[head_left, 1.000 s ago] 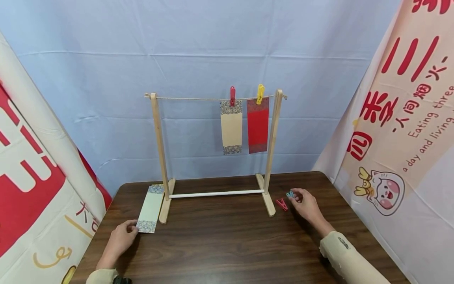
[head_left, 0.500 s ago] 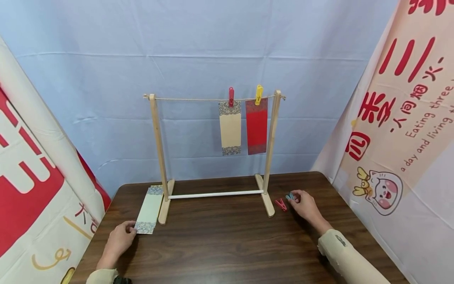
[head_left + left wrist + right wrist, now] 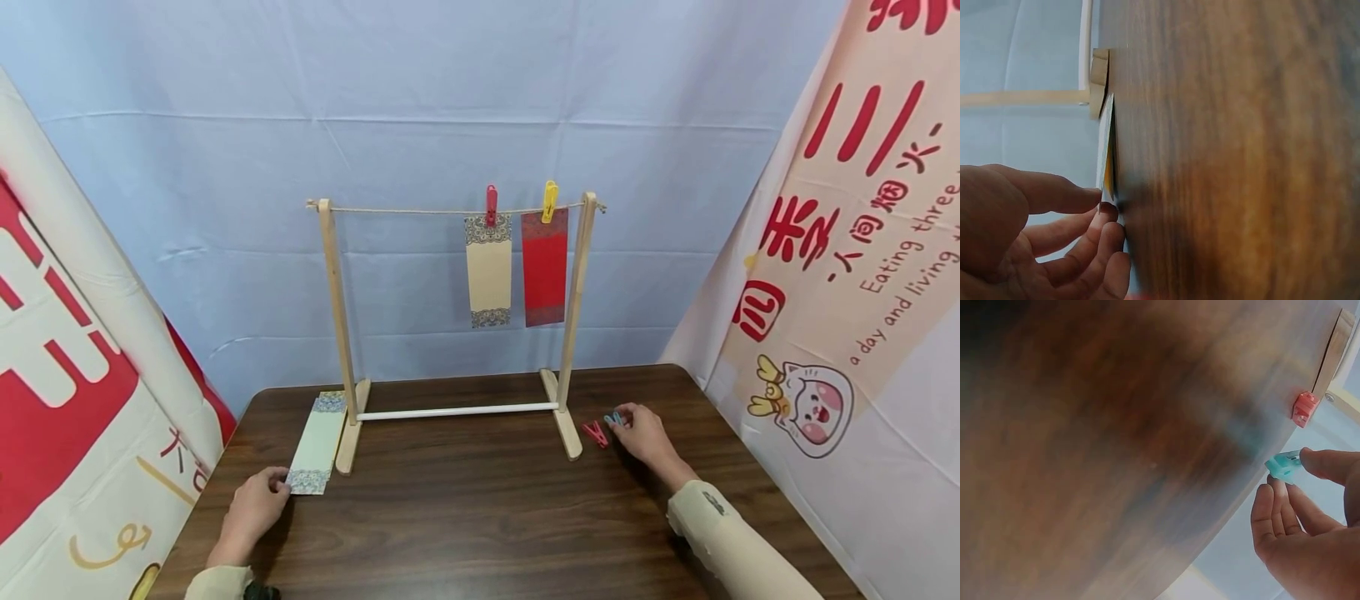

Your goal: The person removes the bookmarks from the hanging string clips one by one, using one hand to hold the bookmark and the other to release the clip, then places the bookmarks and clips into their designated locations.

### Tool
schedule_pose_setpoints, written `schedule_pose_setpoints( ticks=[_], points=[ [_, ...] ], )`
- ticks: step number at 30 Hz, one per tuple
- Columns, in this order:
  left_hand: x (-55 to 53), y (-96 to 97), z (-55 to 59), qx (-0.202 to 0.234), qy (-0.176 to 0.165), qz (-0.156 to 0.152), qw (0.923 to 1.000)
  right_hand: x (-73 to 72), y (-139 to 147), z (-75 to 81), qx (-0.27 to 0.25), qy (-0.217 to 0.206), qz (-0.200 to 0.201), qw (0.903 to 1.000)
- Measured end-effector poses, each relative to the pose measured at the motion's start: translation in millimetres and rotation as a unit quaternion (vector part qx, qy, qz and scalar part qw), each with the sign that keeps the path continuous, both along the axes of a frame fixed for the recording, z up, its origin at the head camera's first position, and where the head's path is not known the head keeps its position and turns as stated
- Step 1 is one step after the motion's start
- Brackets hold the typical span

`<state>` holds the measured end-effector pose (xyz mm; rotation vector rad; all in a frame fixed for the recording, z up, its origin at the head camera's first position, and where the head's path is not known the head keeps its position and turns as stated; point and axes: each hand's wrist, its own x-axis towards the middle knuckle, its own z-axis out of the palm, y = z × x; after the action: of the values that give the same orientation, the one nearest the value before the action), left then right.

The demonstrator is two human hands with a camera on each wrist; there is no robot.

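Observation:
At the table's left, my left hand [image 3: 257,507] pinches the near corner of a pale green card [image 3: 312,450] with a blue patterned border. In the left wrist view the thumb lies over the card's edge [image 3: 1105,147], fingers below; a yellow edge shows under it. My right hand [image 3: 647,436], at the table's right, pinches a light blue clothespin [image 3: 1284,465] between thumb and fingertips. Just left of it lies a red clothespin [image 3: 596,433]. On the rope hang a beige card [image 3: 490,273] under another red clothespin [image 3: 491,206] and a red card [image 3: 544,268] under a yellow clothespin [image 3: 550,202].
A wooden rack [image 3: 337,308] with a rope [image 3: 405,211] across its top and a white bar [image 3: 457,411] low down stands at the back of the brown table [image 3: 465,508]. Blue cloth [image 3: 420,100] hangs behind, with printed banners [image 3: 847,267] at the sides.
The view sways slightly. My right hand has drawn a touch nearer with the light blue clothespin, while my left hand stays at the pale green card's corner.

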<state>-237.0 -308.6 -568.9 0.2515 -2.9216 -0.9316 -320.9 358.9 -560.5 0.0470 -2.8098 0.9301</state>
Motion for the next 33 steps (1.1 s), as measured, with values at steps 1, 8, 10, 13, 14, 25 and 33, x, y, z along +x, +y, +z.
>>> schedule_pose_setpoints(
  ticks=[1,8,10,13,14,25,33],
  points=[
    [0.1,-0.3,-0.1,0.0,-0.003,0.001,1.0,-0.6,0.3,-0.2,0.001,0.001,0.001,1.0],
    [-0.4,0.8,-1.4,-0.005,-0.012,0.004,0.9999,-2.5,0.7,-2.6,0.007,-0.01,-0.003,0.9999],
    [-0.1,1.2,-1.4,-0.005,-0.012,0.003,0.9999,-3.0,0.6,-3.2,0.009,-0.011,-0.002,0.9999],
    [0.6,0.9,-1.3,-0.004,-0.01,0.0,0.9999,-4.4,1.0,-3.6,0.01,-0.012,-0.001,0.9999],
    [0.8,0.7,-1.3,-0.004,-0.009,-0.001,1.0,-4.6,1.0,-3.7,0.01,-0.013,-0.001,0.9999],
    [2.2,3.0,0.7,-0.009,-0.001,-0.001,1.0,-5.2,-1.9,-3.7,0.005,-0.031,-0.006,0.9995],
    [2.6,4.3,2.6,-0.008,0.001,-0.007,0.9999,-6.3,-3.1,-2.0,0.011,-0.031,-0.014,0.9994]
  ],
)
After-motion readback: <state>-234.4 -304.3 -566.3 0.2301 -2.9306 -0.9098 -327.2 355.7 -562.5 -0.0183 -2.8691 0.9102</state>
